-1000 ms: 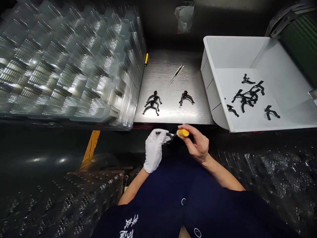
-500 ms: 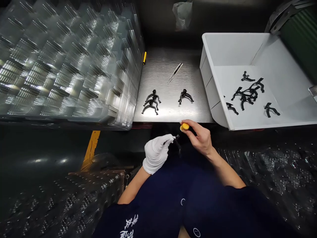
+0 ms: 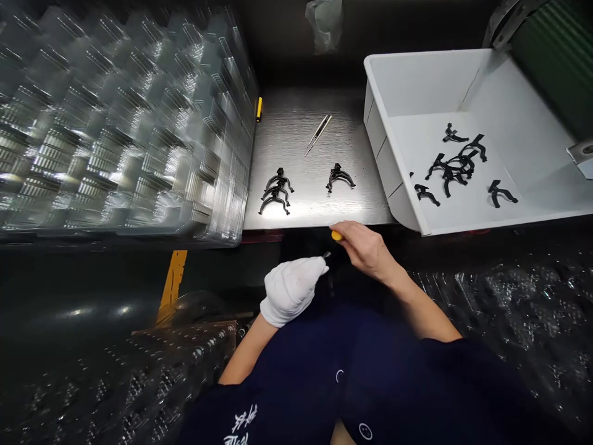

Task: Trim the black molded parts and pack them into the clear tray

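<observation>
My white-gloved left hand (image 3: 291, 292) was clamped on a small black plastic part (image 3: 327, 254), only its tip showing past the glove, just off the front edge of the brushed-steel desk (image 3: 315, 213). My bare right hand (image 3: 365, 249) pinched a yellow-handled tool (image 3: 336, 235) close by, the hands apart. Holding the part that firmly seemed right for steady work.

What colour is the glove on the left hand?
White. The glove shows best in the head view.
</observation>
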A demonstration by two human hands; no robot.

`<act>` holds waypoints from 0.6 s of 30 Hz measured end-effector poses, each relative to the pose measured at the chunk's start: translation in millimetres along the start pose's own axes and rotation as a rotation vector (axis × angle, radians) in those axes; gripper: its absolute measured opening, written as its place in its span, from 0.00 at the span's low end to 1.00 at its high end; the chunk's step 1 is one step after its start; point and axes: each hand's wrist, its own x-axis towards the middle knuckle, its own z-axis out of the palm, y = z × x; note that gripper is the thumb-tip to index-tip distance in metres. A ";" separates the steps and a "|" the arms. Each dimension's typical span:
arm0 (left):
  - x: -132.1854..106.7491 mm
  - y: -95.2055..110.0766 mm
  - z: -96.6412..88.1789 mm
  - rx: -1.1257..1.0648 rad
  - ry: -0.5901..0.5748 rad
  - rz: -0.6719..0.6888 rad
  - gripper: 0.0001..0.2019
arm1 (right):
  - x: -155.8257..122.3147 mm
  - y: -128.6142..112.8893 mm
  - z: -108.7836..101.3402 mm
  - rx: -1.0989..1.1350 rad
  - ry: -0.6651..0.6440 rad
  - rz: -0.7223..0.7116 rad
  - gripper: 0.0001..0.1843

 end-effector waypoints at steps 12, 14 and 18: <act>1.4 -9.3 8.3 -0.022 -0.062 0.039 0.14 | 3.9 -22.4 -2.9 0.547 -0.452 0.658 0.23; 2.5 -10.0 8.9 0.013 -0.045 0.106 0.14 | 2.5 -20.5 -1.0 0.635 -0.485 0.730 0.22; 11.3 -1.7 7.3 0.001 0.025 0.033 0.14 | -5.3 -15.5 -0.5 0.667 -0.433 0.775 0.20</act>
